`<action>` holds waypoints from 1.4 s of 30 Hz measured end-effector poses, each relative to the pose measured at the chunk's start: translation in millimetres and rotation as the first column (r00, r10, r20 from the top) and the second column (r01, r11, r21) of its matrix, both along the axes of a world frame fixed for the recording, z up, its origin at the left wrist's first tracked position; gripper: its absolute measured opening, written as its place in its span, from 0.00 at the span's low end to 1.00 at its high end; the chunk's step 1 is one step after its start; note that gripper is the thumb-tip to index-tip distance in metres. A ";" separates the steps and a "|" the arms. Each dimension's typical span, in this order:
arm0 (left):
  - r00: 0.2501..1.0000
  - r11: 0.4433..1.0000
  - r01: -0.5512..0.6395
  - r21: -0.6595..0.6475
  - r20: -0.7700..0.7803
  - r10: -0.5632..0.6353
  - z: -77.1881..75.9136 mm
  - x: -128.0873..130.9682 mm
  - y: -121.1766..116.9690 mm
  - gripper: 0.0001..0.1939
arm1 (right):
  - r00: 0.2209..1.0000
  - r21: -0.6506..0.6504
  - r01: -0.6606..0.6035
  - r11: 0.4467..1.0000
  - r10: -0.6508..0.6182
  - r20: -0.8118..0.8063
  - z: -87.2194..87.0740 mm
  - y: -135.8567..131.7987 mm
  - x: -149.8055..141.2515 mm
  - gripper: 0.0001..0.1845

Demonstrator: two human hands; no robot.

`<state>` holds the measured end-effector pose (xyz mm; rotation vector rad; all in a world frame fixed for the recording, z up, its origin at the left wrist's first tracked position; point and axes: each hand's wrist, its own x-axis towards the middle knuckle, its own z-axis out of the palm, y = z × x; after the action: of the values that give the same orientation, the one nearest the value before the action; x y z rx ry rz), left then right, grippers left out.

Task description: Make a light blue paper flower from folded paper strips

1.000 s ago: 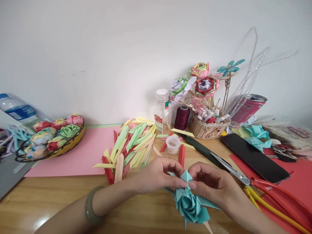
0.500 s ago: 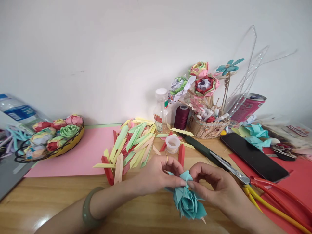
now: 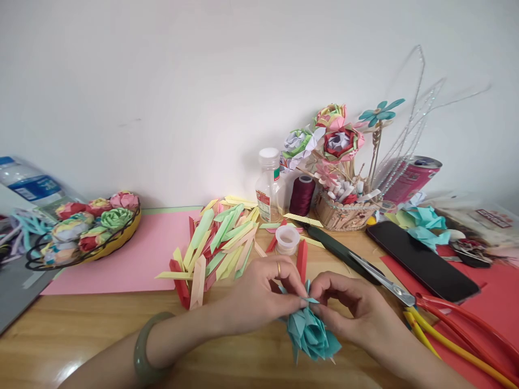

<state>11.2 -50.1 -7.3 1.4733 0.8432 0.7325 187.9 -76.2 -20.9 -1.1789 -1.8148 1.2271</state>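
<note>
A blue-green paper flower [image 3: 311,336] with layered, folded petals is held just above the wooden table [image 3: 227,356]. My left hand [image 3: 270,286] pinches a petal at its upper edge between thumb and fingers. Close beside it, my right hand [image 3: 351,305] grips the same petal area, thumb against forefinger. The fingertips of both hands nearly meet over the flower's top and hide part of it. Just behind the hands stands a small white spool [image 3: 287,236]. Folded paper strips [image 3: 227,237] in green, yellow, red and peach lie heaped to the left.
Scissors [image 3: 401,294] with red handles, a black phone [image 3: 421,259] and red paper [image 3: 492,302] lie on the right. Along the wall stand a clear bottle [image 3: 270,189], dark thread [image 3: 302,195] and a flower basket [image 3: 344,213]. A yellow basket [image 3: 117,237] rests on pink paper [image 3: 158,259].
The top petal, upright before, now looks folded down and flatter between my fingertips. The flower has shifted slightly up and left, and my left hand has tilted a little.
</note>
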 end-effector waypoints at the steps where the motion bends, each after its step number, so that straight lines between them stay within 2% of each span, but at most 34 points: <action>1: 1.000 0.999 -0.004 0.032 -0.011 0.004 0.0 -0.4 0.5 0.04 | 0.999 0.044 0.018 0.999 -0.019 0.026 0.0 -0.2 -0.6 0.07; 4: 0.996 1.000 0.021 0.009 -0.083 -0.020 -1.3 -2.2 4.5 0.04 | 0.988 0.231 0.079 0.970 -0.107 0.108 -1.3 -2.0 -1.6 0.07; 8: 0.985 0.996 0.090 -0.028 -0.144 -0.093 -5.0 -5.0 10.0 0.05 | 0.977 0.463 0.067 0.884 -0.151 0.148 -6.4 -4.0 -1.6 0.04; 10: 0.981 0.997 0.080 -0.001 -0.179 -0.079 -7.1 -5.5 10.4 0.04 | 0.975 0.541 0.058 0.839 -0.163 0.149 -8.8 -3.9 -1.6 0.04; 13: 0.975 0.994 0.029 0.102 -0.220 -0.006 -9.7 -4.7 7.7 0.02 | 0.971 0.632 0.046 0.773 -0.182 0.153 -10.5 -3.4 -1.6 0.05; 16: 0.973 0.963 -0.015 0.268 -0.218 0.076 -11.7 -3.1 3.5 0.02 | 0.967 0.713 0.008 0.701 -0.188 0.174 -10.2 -3.0 -0.7 0.05; 21: 0.979 0.847 -0.001 0.532 -0.172 0.109 -13.0 -1.7 0.1 0.06 | 0.954 0.755 -0.101 0.648 -0.153 0.258 -12.1 -1.8 4.2 0.06; 24: 0.989 0.788 0.028 0.615 -0.133 0.069 -11.4 -1.8 0.9 0.07 | 0.943 0.775 -0.144 0.615 -0.153 0.296 -15.2 -1.1 7.2 0.07; 25: 0.991 0.792 0.036 0.609 -0.126 0.051 -10.3 -2.2 1.4 0.07 | 0.940 0.786 -0.150 0.600 -0.160 0.302 -15.9 -1.0 8.0 0.08; 27: 0.995 0.853 0.043 0.521 -0.099 0.011 -7.7 -3.7 2.5 0.07 | 0.938 0.814 -0.150 0.562 -0.179 0.296 -16.5 -1.1 9.0 0.09; 29: 0.999 0.942 0.027 0.335 -0.027 -0.019 -5.0 -5.5 4.1 0.05 | 0.939 0.842 -0.138 0.521 -0.202 0.279 -16.1 -1.5 10.0 0.10; 31: 0.999 0.992 0.001 0.125 0.041 -0.007 -3.0 -6.4 6.4 0.04 | 0.938 0.868 -0.142 0.476 -0.215 0.271 -15.9 -1.9 11.5 0.11; 33: 0.999 0.999 0.019 -0.039 0.037 -0.018 -2.3 -5.7 9.1 0.09 | 0.934 0.885 -0.174 0.433 -0.212 0.287 -16.7 -2.1 13.5 0.10; 35: 0.997 0.990 0.071 -0.118 -0.025 -0.075 -3.3 -3.8 11.4 0.12 | 0.930 0.893 -0.197 0.406 -0.211 0.301 -18.1 -1.9 15.6 0.10; 37: 0.993 0.991 0.093 -0.098 -0.062 -0.100 -5.5 -1.8 12.4 0.08 | 0.921 0.887 -0.184 0.424 -0.240 0.306 -18.5 -1.7 16.6 0.10; 38: 0.995 0.996 0.077 -0.042 -0.064 -0.079 -7.0 -1.3 12.5 0.06 | 0.917 0.881 -0.155 0.447 -0.266 0.297 -17.7 -1.6 16.4 0.11; 40: 0.999 0.986 0.006 0.164 -0.037 0.000 -10.5 -1.2 11.9 0.03 | 0.914 0.850 -0.049 0.524 -0.320 0.250 -13.9 -1.5 14.4 0.11; 42: 0.998 0.910 -0.052 0.412 -0.013 0.063 -14.3 -2.2 11.2 0.03 | 0.920 0.774 0.079 0.629 -0.345 0.186 -8.0 -1.2 10.8 0.09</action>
<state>9.0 -38.9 -21.7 1.8417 0.7844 0.9810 198.7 -77.4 -29.0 -1.0619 -2.0215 0.0462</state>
